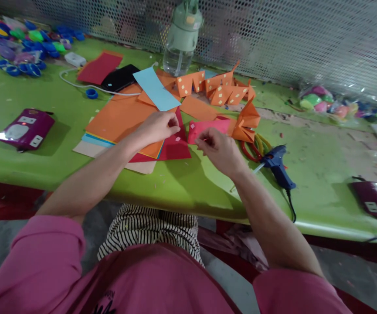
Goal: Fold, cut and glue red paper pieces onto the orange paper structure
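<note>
My left hand [162, 126] hovers over a stack of coloured paper sheets [119, 120], its fingers pinched together; whatever is in them is too small to make out. My right hand [222, 150] is at the lower edge of a pinkish-red folded paper piece [212, 127] dotted with small pale squares. Its thumb and fingers are closed too, and I cannot tell what they hold. A red sheet [183, 150] lies between the hands. Behind them stand orange folded paper shapes [222, 89] with pale dots, and a light blue paper strip [157, 89] lies across the stack.
A blue glue gun [278, 168] lies right of my right hand, beside coiled bands [256, 146]. A water bottle [180, 41] stands against the perforated metal panel [256, 35]. Purple power boxes sit left [28, 129] and right [376, 198]. A black phone [121, 78] lies behind the paper stack.
</note>
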Demonstrator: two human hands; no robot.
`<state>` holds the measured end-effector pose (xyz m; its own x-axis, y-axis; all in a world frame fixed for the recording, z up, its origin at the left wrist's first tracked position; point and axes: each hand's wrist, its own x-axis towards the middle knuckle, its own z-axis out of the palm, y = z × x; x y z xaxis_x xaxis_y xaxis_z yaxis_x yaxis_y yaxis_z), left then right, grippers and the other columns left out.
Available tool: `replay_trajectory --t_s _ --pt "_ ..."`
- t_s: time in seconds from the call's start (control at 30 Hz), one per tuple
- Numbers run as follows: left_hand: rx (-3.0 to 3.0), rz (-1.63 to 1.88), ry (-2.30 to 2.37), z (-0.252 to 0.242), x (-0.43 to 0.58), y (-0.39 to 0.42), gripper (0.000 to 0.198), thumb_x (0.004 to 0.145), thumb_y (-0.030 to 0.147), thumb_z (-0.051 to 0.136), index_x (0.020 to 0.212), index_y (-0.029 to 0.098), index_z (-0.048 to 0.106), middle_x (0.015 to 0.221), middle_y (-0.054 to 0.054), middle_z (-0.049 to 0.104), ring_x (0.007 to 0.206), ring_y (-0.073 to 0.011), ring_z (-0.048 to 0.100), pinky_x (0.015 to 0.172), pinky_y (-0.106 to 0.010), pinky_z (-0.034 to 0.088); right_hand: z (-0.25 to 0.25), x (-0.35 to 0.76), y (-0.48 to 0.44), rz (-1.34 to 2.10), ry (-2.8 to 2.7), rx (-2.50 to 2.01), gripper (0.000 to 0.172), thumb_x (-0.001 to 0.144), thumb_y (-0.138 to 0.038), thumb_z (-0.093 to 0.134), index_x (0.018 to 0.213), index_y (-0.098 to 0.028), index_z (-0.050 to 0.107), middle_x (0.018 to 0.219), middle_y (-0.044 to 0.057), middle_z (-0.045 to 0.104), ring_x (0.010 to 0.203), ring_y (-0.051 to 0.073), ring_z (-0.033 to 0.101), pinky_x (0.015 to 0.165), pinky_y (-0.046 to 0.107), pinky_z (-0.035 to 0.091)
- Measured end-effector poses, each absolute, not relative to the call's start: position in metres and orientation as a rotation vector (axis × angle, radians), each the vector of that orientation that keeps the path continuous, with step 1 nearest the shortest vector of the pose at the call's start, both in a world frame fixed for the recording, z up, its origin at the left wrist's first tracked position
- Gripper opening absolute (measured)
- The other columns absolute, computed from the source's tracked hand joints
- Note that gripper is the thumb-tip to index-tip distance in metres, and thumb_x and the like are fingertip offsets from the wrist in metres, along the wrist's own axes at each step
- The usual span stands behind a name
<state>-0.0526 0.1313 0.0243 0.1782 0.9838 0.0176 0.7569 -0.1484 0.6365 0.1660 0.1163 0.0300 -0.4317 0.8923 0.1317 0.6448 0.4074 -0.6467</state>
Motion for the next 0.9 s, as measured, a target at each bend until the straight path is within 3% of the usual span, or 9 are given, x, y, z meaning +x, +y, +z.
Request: replay_trajectory --t_s 0.3,0.63,0.9 --pt "1.945 0.690 1.572 0.012 -0.032 0.130 0.010 0.090 0.025 0.064 0.094 0.018 0.069 0.097 -0.008 0.077 0.092 -0.0205 0.069 0.082 -0.032 0.047 0.004 0.177 0.146 0.893 -1.833 -1.246 0.025 0.076 -0.034 0.077 0.085 -0.022 0.056 0.073 -0.004 0.059 0.069 0.012 0.055 0.061 0.026 0.043" --pt "1.868 0.918 1.437 0.026 -0.023 0.115 0.010 0.088 0.024 0.066 0.093 0.016 0.070 0.095 -0.004 0.076 0.084 -0.0156 0.066 0.077 -0.028 0.047 0.010 0.170 0.135 1.282 -1.565 -1.029 0.047 0.070 -0.051 0.086 0.080 -0.024 0.049 0.068 -0.006 0.055 0.058 0.009 0.051 0.051 0.022 0.042" --pt "1.664 0.824 1.383 0.027 -0.014 0.108 0.013 0.084 0.027 0.068 0.092 0.018 0.073 0.094 -0.003 0.077 0.088 -0.0172 0.068 0.082 -0.030 0.049 0.008 0.170 0.128 0.962 -1.687 -1.084 0.041 0.080 -0.050 0.076 0.084 -0.026 0.044 0.078 -0.004 0.058 0.069 0.011 0.055 0.061 0.027 0.044"
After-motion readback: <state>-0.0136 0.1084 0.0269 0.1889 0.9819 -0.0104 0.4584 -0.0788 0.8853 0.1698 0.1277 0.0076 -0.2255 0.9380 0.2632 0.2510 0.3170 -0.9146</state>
